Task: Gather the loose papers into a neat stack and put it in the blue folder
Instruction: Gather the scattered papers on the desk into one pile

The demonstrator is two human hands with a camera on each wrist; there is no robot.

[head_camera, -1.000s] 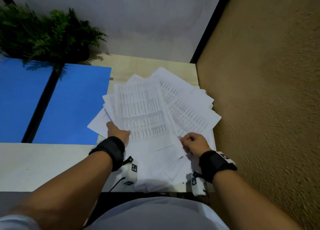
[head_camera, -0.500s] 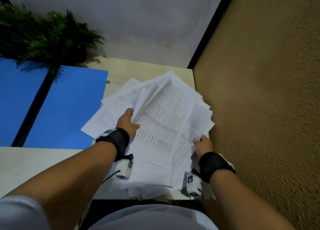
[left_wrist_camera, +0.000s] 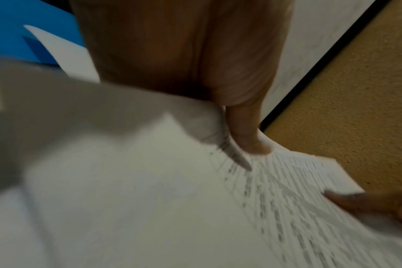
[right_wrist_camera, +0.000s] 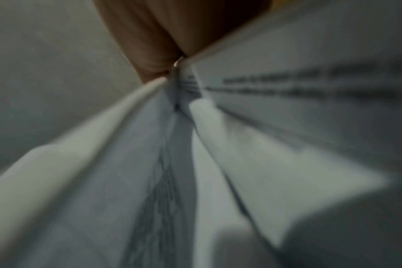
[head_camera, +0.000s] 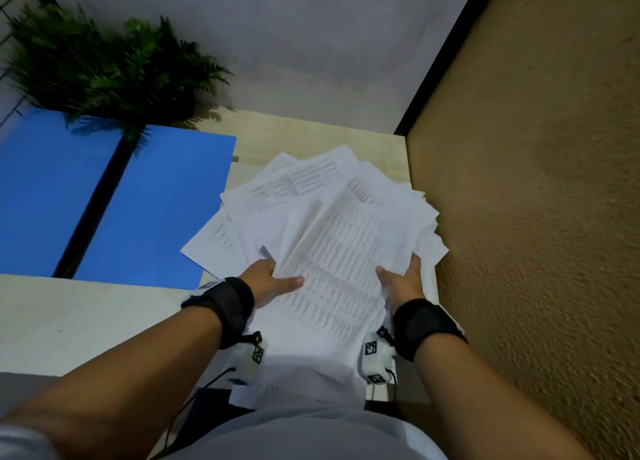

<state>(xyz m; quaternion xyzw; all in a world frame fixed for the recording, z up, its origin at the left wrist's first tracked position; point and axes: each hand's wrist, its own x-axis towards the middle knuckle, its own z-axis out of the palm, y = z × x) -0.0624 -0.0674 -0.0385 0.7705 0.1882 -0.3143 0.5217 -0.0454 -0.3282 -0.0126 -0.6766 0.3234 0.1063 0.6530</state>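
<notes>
Head view: from above, looking down on the papers. Wrist views: very near, apparently along each hand, sharing those blurred sheets.

I can read nothing here. The papers I hold carry rows of small grey print set out like tables, yet every line is too fine and blurred to make out a word or a number. From my left wrist the print on the top sheet shows only as smeared dashes; from my right wrist it is dark streaks. The tags on my wrist cameras bear black-and-white square patterns, no letters. The folder shows no label.
</notes>
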